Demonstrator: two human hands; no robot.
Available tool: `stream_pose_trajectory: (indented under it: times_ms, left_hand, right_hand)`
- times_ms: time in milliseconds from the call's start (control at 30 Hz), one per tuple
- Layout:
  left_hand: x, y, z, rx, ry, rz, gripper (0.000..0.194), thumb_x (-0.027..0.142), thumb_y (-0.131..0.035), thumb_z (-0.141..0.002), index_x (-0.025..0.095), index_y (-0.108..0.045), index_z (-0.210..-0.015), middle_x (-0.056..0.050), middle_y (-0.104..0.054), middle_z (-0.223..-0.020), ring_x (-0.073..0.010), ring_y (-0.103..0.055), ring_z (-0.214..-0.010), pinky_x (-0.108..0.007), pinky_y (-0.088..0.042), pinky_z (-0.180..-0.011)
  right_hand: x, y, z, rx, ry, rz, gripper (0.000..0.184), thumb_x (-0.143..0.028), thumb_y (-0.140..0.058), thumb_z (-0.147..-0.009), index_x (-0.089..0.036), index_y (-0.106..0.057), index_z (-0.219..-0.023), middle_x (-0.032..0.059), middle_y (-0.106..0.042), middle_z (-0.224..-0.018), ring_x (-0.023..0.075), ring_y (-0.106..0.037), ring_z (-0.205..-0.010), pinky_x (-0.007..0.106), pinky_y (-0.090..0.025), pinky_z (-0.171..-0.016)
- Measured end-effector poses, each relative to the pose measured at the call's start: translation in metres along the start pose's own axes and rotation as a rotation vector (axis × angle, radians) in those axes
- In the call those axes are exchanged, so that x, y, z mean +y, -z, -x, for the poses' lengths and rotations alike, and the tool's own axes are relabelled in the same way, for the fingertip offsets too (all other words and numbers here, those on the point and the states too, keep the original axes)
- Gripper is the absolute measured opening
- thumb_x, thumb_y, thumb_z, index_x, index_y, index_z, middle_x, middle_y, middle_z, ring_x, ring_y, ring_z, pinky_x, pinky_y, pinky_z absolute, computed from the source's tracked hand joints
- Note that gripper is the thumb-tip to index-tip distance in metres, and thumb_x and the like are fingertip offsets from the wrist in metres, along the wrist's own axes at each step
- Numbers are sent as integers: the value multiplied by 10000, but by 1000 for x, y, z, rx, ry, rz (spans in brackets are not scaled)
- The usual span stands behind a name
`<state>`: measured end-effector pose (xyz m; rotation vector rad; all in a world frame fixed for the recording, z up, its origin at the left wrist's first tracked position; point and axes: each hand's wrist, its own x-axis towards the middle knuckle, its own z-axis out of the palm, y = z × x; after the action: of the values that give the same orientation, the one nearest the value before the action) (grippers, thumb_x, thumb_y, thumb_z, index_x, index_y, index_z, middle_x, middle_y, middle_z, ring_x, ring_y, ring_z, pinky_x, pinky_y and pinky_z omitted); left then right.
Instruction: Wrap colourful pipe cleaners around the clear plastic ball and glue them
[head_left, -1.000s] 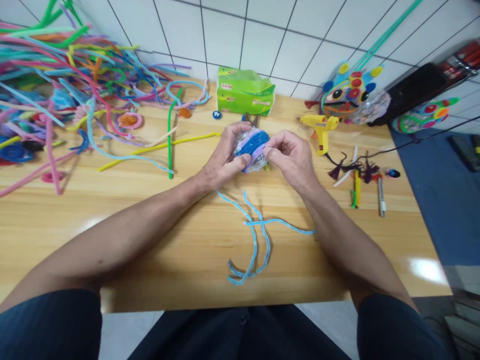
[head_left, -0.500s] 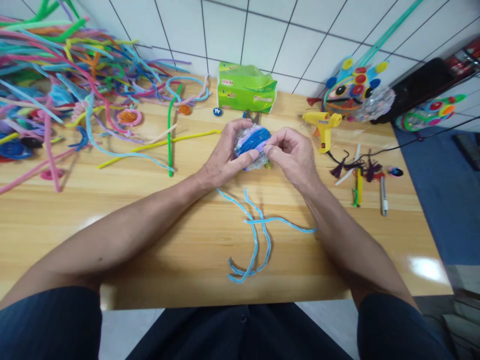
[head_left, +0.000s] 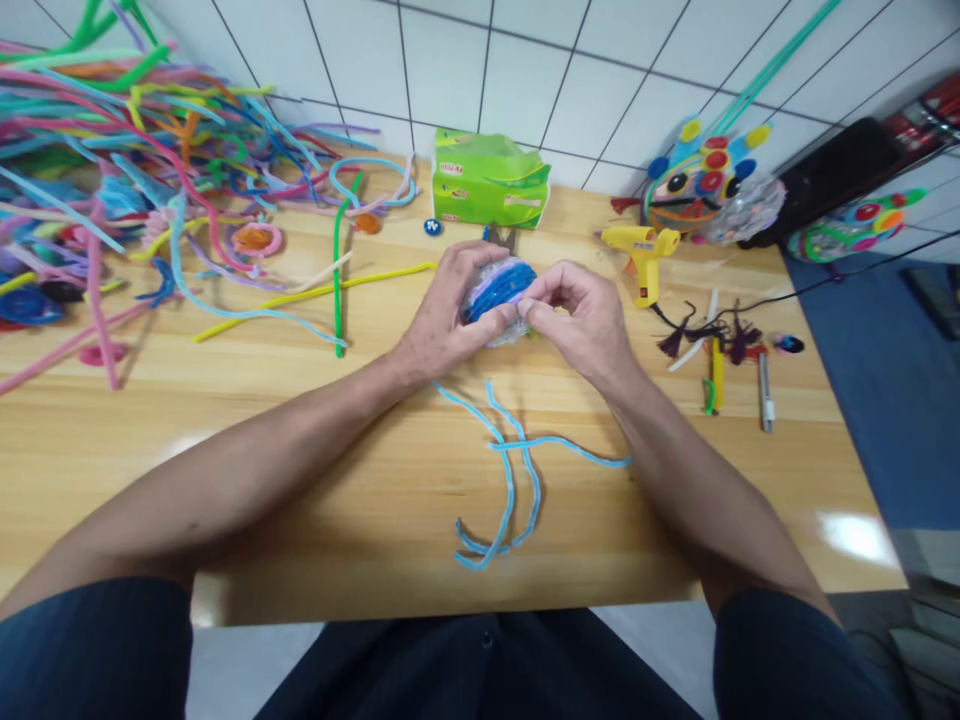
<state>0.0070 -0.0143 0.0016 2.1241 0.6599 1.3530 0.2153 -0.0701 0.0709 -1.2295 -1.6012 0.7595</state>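
Bundle (head_left: 501, 287) of blue and lilac strands over a clear, crinkled body is held up toward the back of the desk (head_left: 337, 550), between both hands. The left hand (head_left: 454, 315) is curved around its left side, thumb across the front; the right hand (head_left: 583, 318) is narrow, thumb and index fingertip pinched at its right edge. Pliers (head_left: 500, 238) show just behind it, partly hidden, in front of the tissue pack (head_left: 490, 180). Nearer the body, blue strips (head_left: 510, 490) cross between the forearms, one end beside the right forearm, with a band of wood between them and the near edge. Leftward lie the yellow strip (head_left: 375, 280) and green strip (head_left: 338, 290), crossing, then the pile (head_left: 150, 150) at the back left; a broad stretch of wood lies in front. Rightward are the glue gun (head_left: 643, 260), tassels (head_left: 677, 335) and cutter (head_left: 765, 395), the cutter well inside the slanting right edge.
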Motion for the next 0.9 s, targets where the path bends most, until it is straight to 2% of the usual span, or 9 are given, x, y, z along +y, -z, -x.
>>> stream_pose_trajectory:
  times_ms: [133, 267, 367, 600, 733, 900]
  left_hand:
    - [2, 1, -2, 16, -9, -19, 571, 718, -701, -1072, 347, -606, -1495, -122, -688, -1504, -332, -666, -1444, -609, -580, -1262]
    - [1, 0, -2, 57, -29, -36, 579, 737, -719, -1051, 332, -615, -1452, -123, -709, -1438, -311, -685, -1380, -570, -607, -1217]
    - [-1, -1, -1, 87, -43, -36, 562, 718, -725, -1056, 328, -616, -1444, -124, -702, -1430, -301, -687, -1379, -546, -606, -1214]
    - [-3, 1, 0, -19, -8, -66, 737, 779, -651, -1073, 302, -517, -1619, -155, -624, -1631, -351, -610, -1552, -585, -517, -1325]
    - [-2, 3, 0, -38, 17, -68, 693, 795, -620, -1078, 307, -544, -1564, -145, -649, -1584, -336, -632, -1508, -568, -542, -1297]
    - [1, 1, 1, -21, -25, -21, 642, 741, -650, -1087, 305, -534, -1544, -148, -643, -1559, -334, -634, -1496, -548, -539, -1293]
  right_hand:
    - [-2, -2, 1, 2, -1, 13, 106, -248, -792, -854, -235, -703, -799, -31, -672, -743, 142, -544, -674, 309, -458, -645]
    - [0, -1, 1, -31, -17, -1, 116, -292, -813, -869, -235, -718, -836, -26, -686, -771, 156, -577, -712, 315, -466, -666]
    - [1, 0, 1, -41, 24, 6, 98, -290, -795, -889, -237, -722, -851, -23, -685, -796, 163, -597, -736, 330, -476, -703]
    - [-2, -1, 4, 15, 143, 173, 99, -205, -754, -880, -256, -690, -824, -9, -663, -842, 186, -585, -780, 362, -497, -763]
    - [-1, -3, 6, 27, 185, 222, 105, -183, -719, -873, -264, -672, -826, -1, -668, -859, 197, -579, -796, 371, -520, -785]
    - [-2, -5, 7, 42, 199, 214, 92, -188, -711, -870, -257, -679, -819, -7, -655, -835, 187, -585, -772, 362, -506, -756]
